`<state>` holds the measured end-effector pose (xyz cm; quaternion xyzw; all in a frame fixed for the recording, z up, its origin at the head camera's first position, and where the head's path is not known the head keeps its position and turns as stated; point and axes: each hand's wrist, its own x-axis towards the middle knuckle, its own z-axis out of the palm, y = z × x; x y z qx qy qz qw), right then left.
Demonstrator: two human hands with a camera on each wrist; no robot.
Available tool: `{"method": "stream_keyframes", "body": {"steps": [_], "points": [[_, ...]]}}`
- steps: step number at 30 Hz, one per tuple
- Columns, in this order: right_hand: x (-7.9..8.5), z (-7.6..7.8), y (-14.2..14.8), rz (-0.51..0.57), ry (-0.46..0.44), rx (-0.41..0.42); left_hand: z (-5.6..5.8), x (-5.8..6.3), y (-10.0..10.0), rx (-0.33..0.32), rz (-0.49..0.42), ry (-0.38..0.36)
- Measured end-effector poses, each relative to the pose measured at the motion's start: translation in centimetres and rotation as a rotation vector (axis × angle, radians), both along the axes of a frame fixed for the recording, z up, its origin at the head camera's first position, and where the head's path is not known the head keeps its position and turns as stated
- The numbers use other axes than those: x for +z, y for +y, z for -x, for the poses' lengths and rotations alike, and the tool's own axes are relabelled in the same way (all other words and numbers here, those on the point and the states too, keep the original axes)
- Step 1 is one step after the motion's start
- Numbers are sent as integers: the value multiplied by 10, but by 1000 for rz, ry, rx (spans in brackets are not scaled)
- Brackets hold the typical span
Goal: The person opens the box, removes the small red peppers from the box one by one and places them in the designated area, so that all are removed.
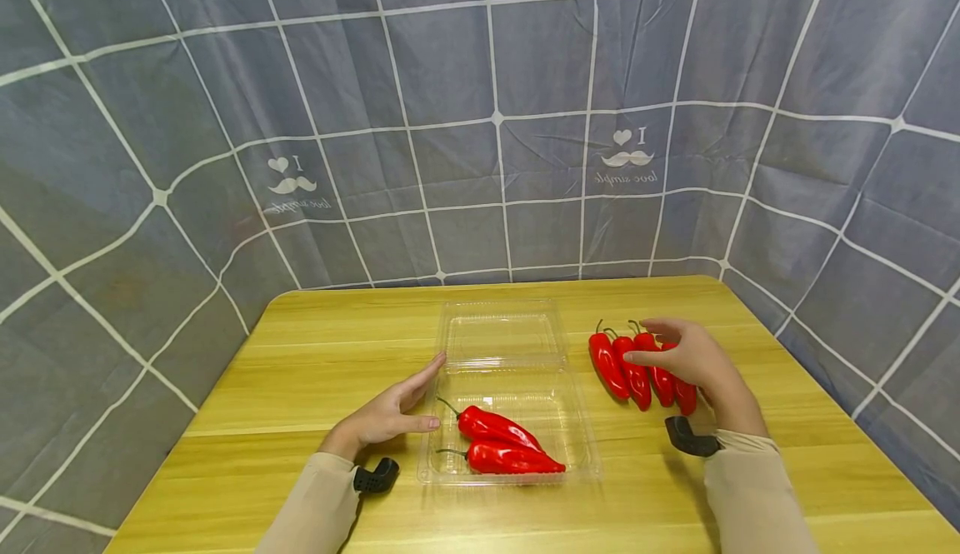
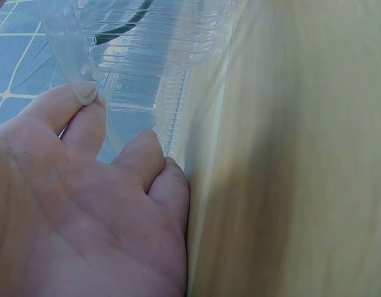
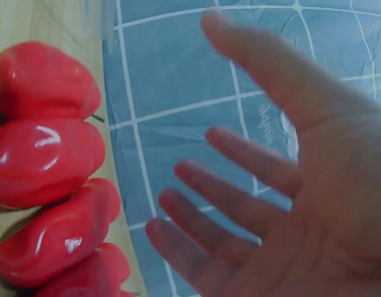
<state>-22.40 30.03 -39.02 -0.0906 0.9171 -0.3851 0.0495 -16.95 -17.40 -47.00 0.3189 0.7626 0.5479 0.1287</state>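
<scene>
Two red peppers (image 1: 504, 456) with green stems lie side by side in the near half of a clear plastic clamshell box (image 1: 558, 404), whose lid (image 1: 501, 333) is folded back away from me. At the box's left side is my left hand (image 1: 393, 411), thumb and fingers spread; in the left wrist view its fingertips (image 2: 85, 93) touch the clear plastic. My right hand (image 1: 693, 361) hovers over the right end of a row of several red peppers (image 1: 609, 366). In the right wrist view its fingers are spread with nothing between them, beside the peppers (image 3: 44, 154).
Both the box and the row of peppers rest on a yellow wood-grain table (image 1: 337, 346). A grey-blue curtain (image 1: 540, 162) with white grid lines hangs behind the table and along both sides. Black wrist mounts (image 1: 377, 476) sit on both sleeves.
</scene>
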Motion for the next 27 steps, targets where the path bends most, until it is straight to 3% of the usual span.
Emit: {"method": "stream_keyframes", "body": {"steps": [6, 11, 27], "points": [[-1, -1, -8, 56, 44, 107, -1, 1, 0, 4, 1, -2], [0, -3, -15, 90, 60, 251, -1, 2, 1, 7, 3, -6], [-6, -5, -54, 210, -34, 537, 0, 2, 0, 12, -1, -21]]}}
